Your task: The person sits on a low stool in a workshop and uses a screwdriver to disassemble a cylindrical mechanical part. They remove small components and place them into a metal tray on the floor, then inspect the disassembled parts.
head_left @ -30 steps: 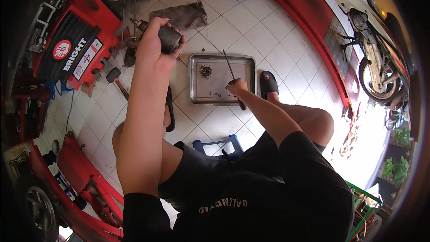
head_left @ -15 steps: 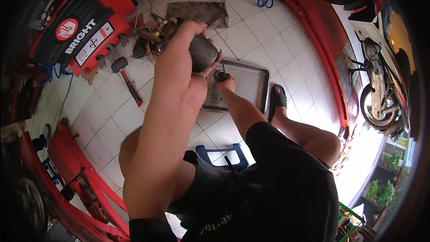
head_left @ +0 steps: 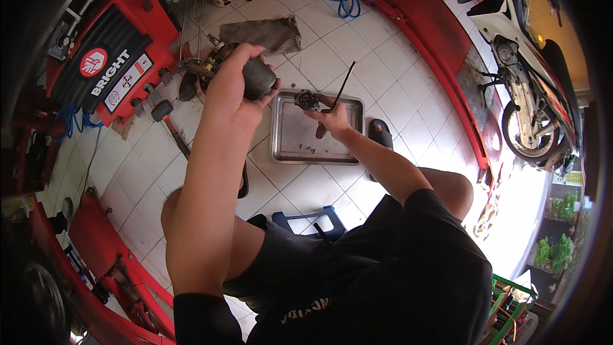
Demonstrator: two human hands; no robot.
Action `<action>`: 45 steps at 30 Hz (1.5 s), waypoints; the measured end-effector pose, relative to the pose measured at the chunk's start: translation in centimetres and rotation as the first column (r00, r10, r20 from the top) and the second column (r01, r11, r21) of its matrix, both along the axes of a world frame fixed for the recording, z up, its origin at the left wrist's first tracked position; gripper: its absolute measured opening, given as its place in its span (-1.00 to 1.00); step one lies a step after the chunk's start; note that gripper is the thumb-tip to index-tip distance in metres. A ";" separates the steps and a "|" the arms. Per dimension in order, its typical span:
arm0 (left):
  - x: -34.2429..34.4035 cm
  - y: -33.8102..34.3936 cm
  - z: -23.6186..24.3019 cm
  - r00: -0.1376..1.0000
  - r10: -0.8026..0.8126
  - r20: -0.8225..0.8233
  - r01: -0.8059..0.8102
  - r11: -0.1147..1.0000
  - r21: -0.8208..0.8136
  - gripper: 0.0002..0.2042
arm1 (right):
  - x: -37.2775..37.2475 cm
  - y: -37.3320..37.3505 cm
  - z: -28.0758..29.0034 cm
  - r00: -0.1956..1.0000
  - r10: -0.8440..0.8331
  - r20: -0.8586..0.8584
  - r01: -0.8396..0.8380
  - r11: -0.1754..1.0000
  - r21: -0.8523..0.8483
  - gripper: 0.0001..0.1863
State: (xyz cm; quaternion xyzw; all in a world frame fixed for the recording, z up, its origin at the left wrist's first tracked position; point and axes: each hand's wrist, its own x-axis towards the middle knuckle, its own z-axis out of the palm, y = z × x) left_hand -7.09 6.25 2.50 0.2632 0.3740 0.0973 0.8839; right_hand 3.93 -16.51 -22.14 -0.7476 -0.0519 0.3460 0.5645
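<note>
Raised at the left, my left hand (head_left: 237, 83) is closed round a dark grey, rounded cylindrical housing (head_left: 259, 80), its smooth blunt end facing right. Over a shallow metal tray (head_left: 279, 147) my right hand (head_left: 333, 119) grips a small round metal part (head_left: 306, 99) with a dark, toothed-looking face. The same hand also holds a thin screwdriver (head_left: 346, 82), shaft pointing up and its brownish handle end below the fingers. Small bits (head_left: 311, 149) lie on the tray's floor. The two held parts are apart from each other.
A hammer (head_left: 171, 126) lies left on the tiles, beside a red machine (head_left: 143, 19). Greasy parts (head_left: 211, 67) and a dirty cloth (head_left: 262, 35) are beyond my left hand. A red lift rail (head_left: 440, 70) and motorcycle (head_left: 530, 115) stand right, a blue stool (head_left: 300, 217) below.
My right hand has lifted the round part from low in the tray to above its far left corner, the screwdriver tilting right. My left hand still holds the housing. The view has shifted.
</note>
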 end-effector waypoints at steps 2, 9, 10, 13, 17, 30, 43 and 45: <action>0.2 -0.4 0.1 0.999 -0.042 -0.003 0.042 0.999 -0.001 -0.83 | 0.5 -1.4 7.1 0.995 0.066 -0.069 -0.046 0.964 0.263 -0.28; 1.0 -2.9 0.5 0.992 -0.113 0.049 0.111 0.993 0.036 -0.82 | 2.3 -7.2 22.1 0.956 0.293 0.018 -0.224 0.689 0.689 -0.16; 1.2 -3.6 0.7 0.992 -0.121 0.045 0.119 0.992 0.030 -0.82 | 2.7 -8.4 22.1 0.929 0.370 0.018 -0.247 0.582 0.775 -0.25; 1.9 -4.6 -0.1 0.982 -0.183 0.043 0.183 0.983 0.010 -0.82 | 1.5 -10.6 25.1 0.949 0.306 0.081 -0.255 0.589 0.767 -0.27; 3.1 -6.8 -0.6 0.961 -0.276 0.021 0.275 0.961 0.039 -0.84 | 1.6 -12.8 24.7 0.961 0.265 0.084 -0.216 0.524 0.824 -0.45; 3.3 -10.2 -2.7 0.918 -0.389 -0.072 0.394 0.914 0.095 -0.84 | 1.0 -11.5 24.6 0.838 0.336 -0.430 0.217 0.518 0.827 -0.30; 0.7 -10.9 -2.8 0.849 -0.528 -0.002 0.515 0.826 0.230 -0.81 | 0.3 -12.4 23.5 0.786 0.560 -0.262 0.020 0.401 0.916 -0.15; 0.6 -10.7 -2.8 0.839 -0.544 -0.008 0.530 0.813 0.243 -0.78 | 0.3 -12.4 23.8 0.787 0.547 -0.285 0.031 0.426 0.904 -0.16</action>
